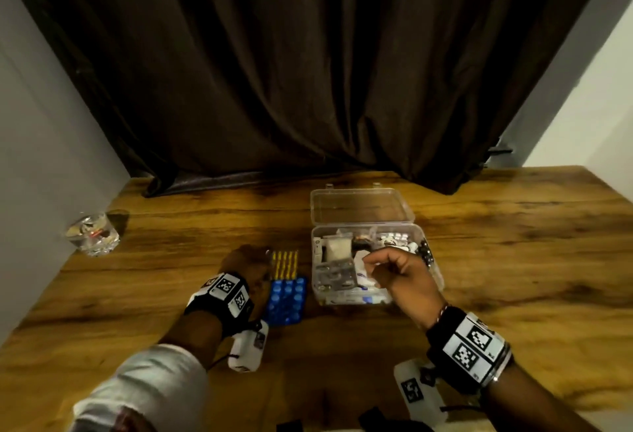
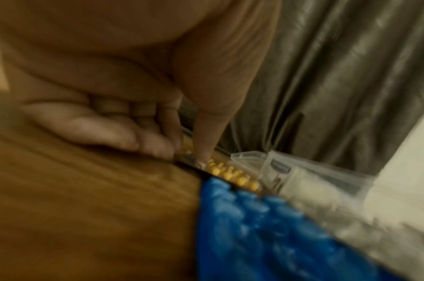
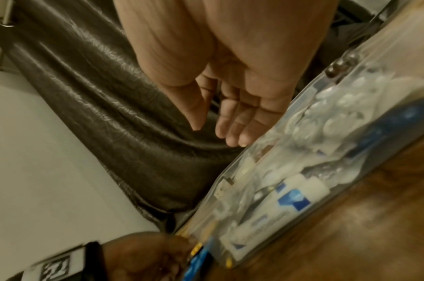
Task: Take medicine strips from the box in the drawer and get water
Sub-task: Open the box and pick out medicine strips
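yellow strip (image 1: 284, 264) | clear blisters, beside blue strip (image 1: 285, 300) | left grip (image 1: 247, 265) pinching it | right grip (image 1: 394, 272) loose, empty

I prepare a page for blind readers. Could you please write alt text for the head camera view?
On a wooden table, the left hand touches a yellow pill strip lying next to a blue pill strip, while the right hand hovers empty over an open clear plastic box of medicines. A glass stands far left; a dark curtain hangs behind.
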